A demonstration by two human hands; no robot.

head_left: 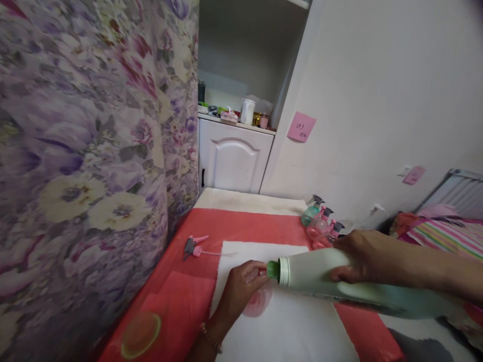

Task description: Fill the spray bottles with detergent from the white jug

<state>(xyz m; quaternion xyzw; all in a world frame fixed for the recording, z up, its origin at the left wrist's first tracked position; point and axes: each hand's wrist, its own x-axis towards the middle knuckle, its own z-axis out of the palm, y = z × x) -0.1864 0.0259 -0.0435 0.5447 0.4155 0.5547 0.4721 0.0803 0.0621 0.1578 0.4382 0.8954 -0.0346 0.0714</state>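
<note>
My right hand grips a large pale green jug, tilted nearly level with its green pouring spout pointing left. The spout meets the mouth of a small clear pink bottle that stands on a white cloth. Closed around that bottle's neck are the fingers of my left hand, which hide part of its opening. Whether liquid is flowing cannot be made out. Left of the cloth, a pink and grey trigger spray head lies with its thin tube reaching onto the cloth.
Several spray bottles with grey and pink heads stand at the table's back right. A round, green-rimmed object lies on the red table cover at front left. A floral curtain hangs along the left; a white cabinet stands behind.
</note>
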